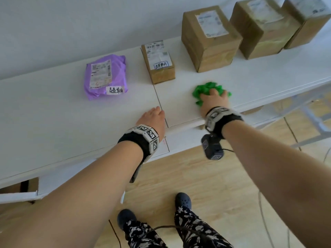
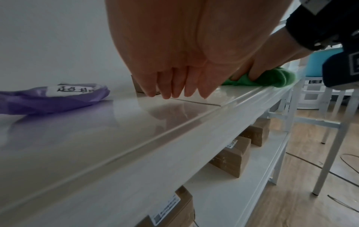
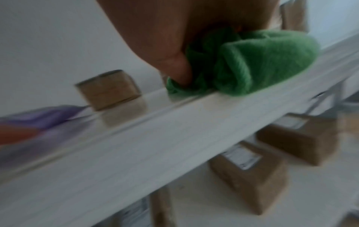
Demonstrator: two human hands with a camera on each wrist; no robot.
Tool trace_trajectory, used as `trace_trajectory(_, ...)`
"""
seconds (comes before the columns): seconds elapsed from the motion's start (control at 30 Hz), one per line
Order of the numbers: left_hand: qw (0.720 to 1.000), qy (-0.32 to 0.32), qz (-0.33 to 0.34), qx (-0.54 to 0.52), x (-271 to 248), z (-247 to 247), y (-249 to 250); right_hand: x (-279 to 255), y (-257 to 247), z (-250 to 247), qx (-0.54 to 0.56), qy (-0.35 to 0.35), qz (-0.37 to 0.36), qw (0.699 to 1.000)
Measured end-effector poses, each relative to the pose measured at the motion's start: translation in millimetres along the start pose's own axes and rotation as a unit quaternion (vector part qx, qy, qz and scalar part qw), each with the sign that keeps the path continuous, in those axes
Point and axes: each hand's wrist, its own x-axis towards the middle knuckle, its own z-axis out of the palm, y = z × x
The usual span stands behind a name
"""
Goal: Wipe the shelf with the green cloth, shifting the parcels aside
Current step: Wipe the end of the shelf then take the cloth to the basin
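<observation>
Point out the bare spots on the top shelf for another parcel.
Bare: the shelf left of the purple bag, and its front strip between left hand and green cloth. Crowded: the back right, where brown boxes stand close.

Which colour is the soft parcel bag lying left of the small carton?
Purple soft parcel bag, carrying white labels; the head view shows it best.

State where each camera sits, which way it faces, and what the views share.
Head: above, facing down at the shelf; both forearms, left hand, right hand, feet.
Left wrist: under the palm, along straight fingers to the purple parcel.
Right wrist: low at the front edge; thumb in the green cloth.
Shared: cloth, purple parcel, small box.
</observation>
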Motion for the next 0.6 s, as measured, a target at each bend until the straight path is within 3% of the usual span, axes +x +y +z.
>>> trace_trajectory(0.13, 1.0, -0.001, -0.019, 0.007, 17, -7, 13, -28, -23, 12, 0.014, -0.01, -0.174, 0.985)
trace_trajectory(0.23, 0.998, -0.024, -0.021, 0.06, 26, -13, 19, -23, 13, 7, 0.029, -0.009, -0.217, 0.976)
trace_trajectory(0.3, 0.991, -0.042, -0.02, 0.125, 32, -18, 21, -4, 45, -4, 0.042, 0.013, -0.17, 0.984)
trace_trajectory(0.47, 0.98, -0.097, -0.037, 0.168, 46, -22, 24, 58, 114, -28, 0.033, 0.015, 0.038, 0.999)
trace_trajectory(0.53, 0.978, -0.108, -0.046, 0.171, 50, -23, 26, 71, 102, -29, 0.038, -0.002, 0.076, 0.996)
trace_trajectory(0.6, 0.977, -0.118, -0.051, 0.169, 52, -25, 29, 66, 69, -25, 0.029, -0.004, 0.046, 0.998)
